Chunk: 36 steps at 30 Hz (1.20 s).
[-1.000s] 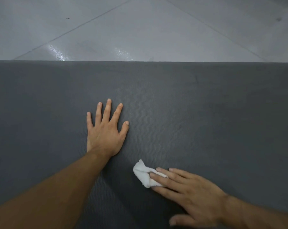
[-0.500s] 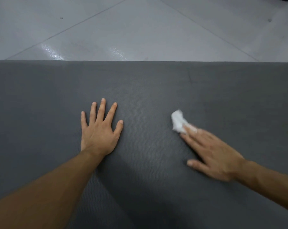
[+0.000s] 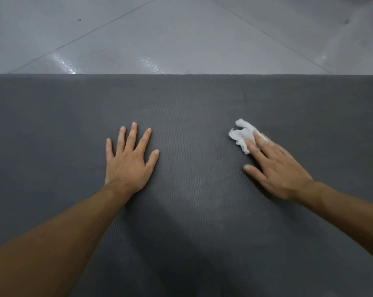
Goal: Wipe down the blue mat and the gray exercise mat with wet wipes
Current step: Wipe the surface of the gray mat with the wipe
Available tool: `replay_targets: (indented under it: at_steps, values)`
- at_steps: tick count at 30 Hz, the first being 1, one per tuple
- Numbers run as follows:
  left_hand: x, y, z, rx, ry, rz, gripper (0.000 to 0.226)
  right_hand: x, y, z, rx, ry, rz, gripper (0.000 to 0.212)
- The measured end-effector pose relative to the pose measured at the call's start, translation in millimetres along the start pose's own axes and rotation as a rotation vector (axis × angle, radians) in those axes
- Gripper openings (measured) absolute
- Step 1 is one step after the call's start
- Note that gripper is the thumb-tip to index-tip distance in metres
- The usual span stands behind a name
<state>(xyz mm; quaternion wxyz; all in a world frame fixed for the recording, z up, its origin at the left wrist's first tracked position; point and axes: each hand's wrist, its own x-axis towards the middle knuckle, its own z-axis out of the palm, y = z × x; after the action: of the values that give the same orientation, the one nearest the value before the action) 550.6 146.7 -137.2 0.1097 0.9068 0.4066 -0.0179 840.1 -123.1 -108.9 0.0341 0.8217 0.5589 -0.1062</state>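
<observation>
One wipe (image 3: 241,135) partly under right hand (image 3: 275,168), mat (image 3: 192,99) cropped

Both hands (image 3: 128,162) (image 3: 273,168) flat, fingers extended

Head-worn wide-angle view, facing forward and down, close above gray exercise mat (image 3: 52,129), floor (image 3: 181,39) beyond, edges probably distorted

The pale, glossy tiled floor (image 3: 181,35) lay ahead of me, crossed by thin joint lines. The gray exercise mat (image 3: 192,211) lay flat on it, its far edge running straight across. On the mat my left hand (image 3: 128,166) rested palm down, fingers spread, and my right hand (image 3: 277,170) pressed a crumpled white wet wipe (image 3: 241,133) with straight fingers.
</observation>
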Motion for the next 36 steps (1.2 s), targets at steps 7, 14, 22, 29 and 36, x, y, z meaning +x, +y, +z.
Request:
replay_targets:
  at_steps: [7, 14, 22, 29, 36]
  values:
    - [-32.6, -38.2, -7.0, 0.05, 0.008, 0.087, 0.073, 5.2, -79.0, 8.6, 0.004, -0.077, -0.203, 0.085]
    - [-58.6, -74.7, -12.1, 0.065, 0.014, 0.05, 0.072, -48.0, -146.6, 21.5, -0.05, -0.135, -0.654, 0.095]
    - [-67.8, -101.0, -18.1, 0.057, 0.033, -0.027, 0.073, 59.7, -132.5, 2.1, -0.023, -0.037, -0.333, 0.083]
    - [-67.9, -98.4, -17.0, 0.088, 0.052, -0.048, 0.069, 132.4, -151.4, -15.1, 0.069, -0.051, -0.176, 0.091]
    - [-67.8, -102.0, -13.7, 0.025, 0.103, -0.121, 0.063, 21.1, -218.7, 11.4, -0.084, -0.158, -0.971, 0.086]
